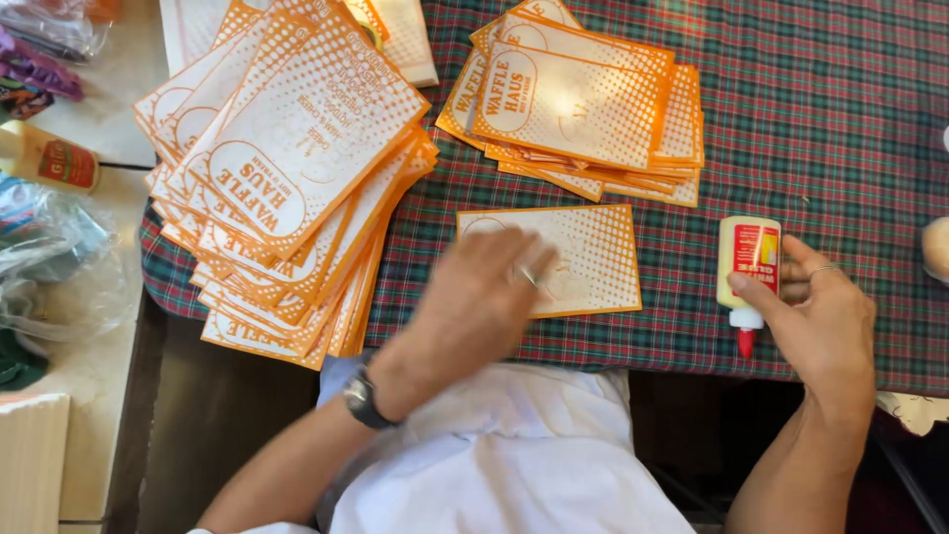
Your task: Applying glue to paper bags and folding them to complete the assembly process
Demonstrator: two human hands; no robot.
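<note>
My left hand (484,292), blurred and with a ring on one finger, lies flat with fingers spread on a single orange-and-white printed card (593,257) on the plaid tablecloth (820,119). A dark watch sits on that wrist. My right hand (820,316) grips a small white glue bottle (748,259) with a red label and red tip, held on its side with the tip toward me. A large fanned pile of the same cards (287,178) lies to the left, a smaller stack (583,99) beyond the single card.
Left of the table stands a pale counter (89,356) with clear plastic bags (49,247) and a second glue bottle (49,158). A pale round object (935,249) shows at the right edge. My white-clothed lap fills the bottom middle.
</note>
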